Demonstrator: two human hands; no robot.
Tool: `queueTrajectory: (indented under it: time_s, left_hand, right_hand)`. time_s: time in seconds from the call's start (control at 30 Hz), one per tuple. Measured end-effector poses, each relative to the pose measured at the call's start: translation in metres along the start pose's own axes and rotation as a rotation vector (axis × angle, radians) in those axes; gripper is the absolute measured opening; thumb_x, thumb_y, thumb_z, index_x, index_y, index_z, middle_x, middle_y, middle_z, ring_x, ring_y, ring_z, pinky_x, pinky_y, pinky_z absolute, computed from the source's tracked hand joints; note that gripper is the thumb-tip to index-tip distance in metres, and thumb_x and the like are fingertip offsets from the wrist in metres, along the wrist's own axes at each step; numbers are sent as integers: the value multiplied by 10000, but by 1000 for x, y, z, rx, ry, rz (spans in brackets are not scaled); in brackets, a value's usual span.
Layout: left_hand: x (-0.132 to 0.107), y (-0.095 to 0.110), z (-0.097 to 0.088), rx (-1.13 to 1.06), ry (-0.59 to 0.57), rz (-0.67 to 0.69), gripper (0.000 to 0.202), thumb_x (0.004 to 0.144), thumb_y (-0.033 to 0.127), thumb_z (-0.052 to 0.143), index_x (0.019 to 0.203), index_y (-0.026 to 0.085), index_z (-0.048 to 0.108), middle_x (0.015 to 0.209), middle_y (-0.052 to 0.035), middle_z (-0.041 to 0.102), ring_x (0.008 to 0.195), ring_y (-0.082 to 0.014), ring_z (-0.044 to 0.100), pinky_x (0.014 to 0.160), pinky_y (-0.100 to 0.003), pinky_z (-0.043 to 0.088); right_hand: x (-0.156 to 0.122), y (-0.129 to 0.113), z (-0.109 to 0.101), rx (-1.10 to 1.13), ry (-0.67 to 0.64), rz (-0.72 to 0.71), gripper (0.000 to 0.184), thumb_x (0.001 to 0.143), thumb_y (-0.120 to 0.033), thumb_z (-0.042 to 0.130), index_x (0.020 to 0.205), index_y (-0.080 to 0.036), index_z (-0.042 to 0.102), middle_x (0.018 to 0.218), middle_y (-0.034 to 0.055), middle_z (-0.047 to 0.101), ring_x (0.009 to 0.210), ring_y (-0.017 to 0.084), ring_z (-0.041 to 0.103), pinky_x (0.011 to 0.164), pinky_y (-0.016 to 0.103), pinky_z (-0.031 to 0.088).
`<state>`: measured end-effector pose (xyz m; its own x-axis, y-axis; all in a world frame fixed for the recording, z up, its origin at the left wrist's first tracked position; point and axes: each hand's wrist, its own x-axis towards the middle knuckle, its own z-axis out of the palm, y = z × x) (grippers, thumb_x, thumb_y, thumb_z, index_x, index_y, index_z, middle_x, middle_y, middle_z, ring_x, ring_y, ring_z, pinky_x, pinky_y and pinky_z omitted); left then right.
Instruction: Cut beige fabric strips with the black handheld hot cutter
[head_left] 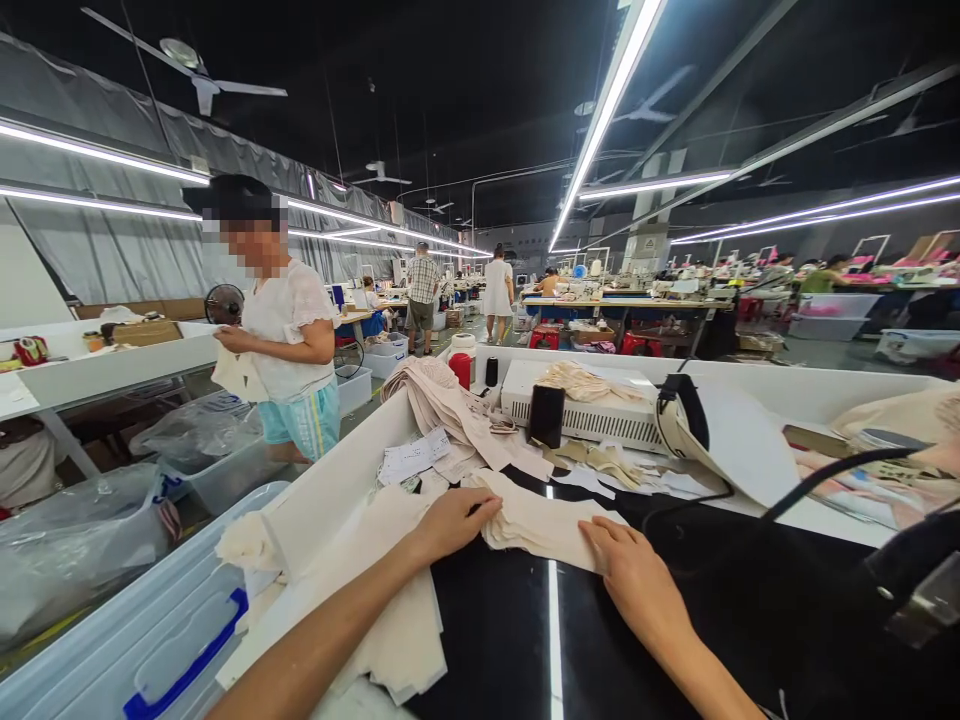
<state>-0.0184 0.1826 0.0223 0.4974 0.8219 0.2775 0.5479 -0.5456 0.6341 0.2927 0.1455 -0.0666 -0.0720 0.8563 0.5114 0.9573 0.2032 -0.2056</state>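
A stack of cream fabric pieces lies across the glossy black work surface in front of me. My left hand pinches its left end between thumb and fingers. At the other end, my right hand has its fingers closed over the edge; its thumb is mostly hidden. More cream cut pieces are spread beneath and beside my left forearm. Behind the stack lie a draped bundle of beige fabric and a white paper slip with writing.
A phone leans on a white vented box. Red and black thread spools stand behind. Black cables cross at right. A plastic bin stands at left; a co-worker holds cream fabric beyond it.
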Motion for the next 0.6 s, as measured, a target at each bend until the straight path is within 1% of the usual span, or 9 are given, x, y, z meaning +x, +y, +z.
queueTrajectory:
  time_s: [0.07,0.1,0.2,0.3,0.4,0.43,0.5,0.53,0.6]
  left_hand:
    - [6,5,-2,20,51,-14,434,1107,438,411,979,214,761,1073,-63,813,1029,-257,718,979,-356,512]
    - [10,8,-2,27,75,-19,439,1110,423,395,990,208,759,1091,-72,807,1051,-262,713,996,-364,508]
    - [29,16,1,40,107,-19,421,1110,399,396,1100,197,765,1215,-93,789,1160,-277,697,1069,-377,493]
    - [47,21,14,58,53,-14,373,1092,366,455,1215,191,760,1331,-96,766,1265,-273,679,1145,-378,477]
    - [57,16,31,89,-62,-24,372,1056,392,562,1319,198,739,1425,-106,732,1354,-285,650,1212,-412,454]
    - [57,12,37,104,-97,-32,402,1038,420,604,1358,208,725,1493,-115,692,1426,-310,602,1261,-463,406]
    - [53,3,47,126,-169,-58,513,1006,486,663,1443,219,681,1625,-148,579,1552,-386,474,1315,-614,287]
    - [49,-1,51,128,-199,-70,574,1011,513,653,1504,219,637,1682,-162,511,1598,-411,405,1319,-675,230]
    - [41,-9,58,118,-242,-88,665,1046,566,579,1617,230,521,1766,-163,377,1662,-422,277,1316,-740,136]
  right_hand:
    - [-1,-6,-7,-61,13,-14,623,863,23,416,1312,-200,786,1352,160,760,1175,400,695,856,496,628]
    - [-1,-10,-9,-80,20,-30,619,874,19,422,1329,-205,777,1347,159,758,1164,396,692,858,492,622]
    - [5,-22,-11,-88,38,-105,639,901,10,423,1400,-243,732,1362,116,750,1215,343,683,1000,484,594]
    - [14,-28,-2,-53,58,-180,594,982,-59,377,1456,-243,685,1420,93,728,1298,292,681,1094,456,574]
    - [18,-20,20,-13,84,-221,507,1090,-243,332,1460,-202,676,1448,140,713,1302,303,708,1090,467,599]
    - [18,-14,30,-6,97,-221,519,1106,-323,325,1449,-169,682,1440,180,713,1293,337,718,1076,502,611]
    - [14,0,50,-16,144,-211,595,1099,-449,319,1392,-113,714,1384,246,731,1264,414,732,1052,583,620]
    - [11,7,60,-26,157,-225,626,1090,-456,302,1381,-89,718,1372,265,735,1288,443,717,1087,621,595]
    - [4,20,75,-21,163,-219,624,1073,-457,315,1409,-108,707,1420,245,722,1359,454,676,1141,646,556]
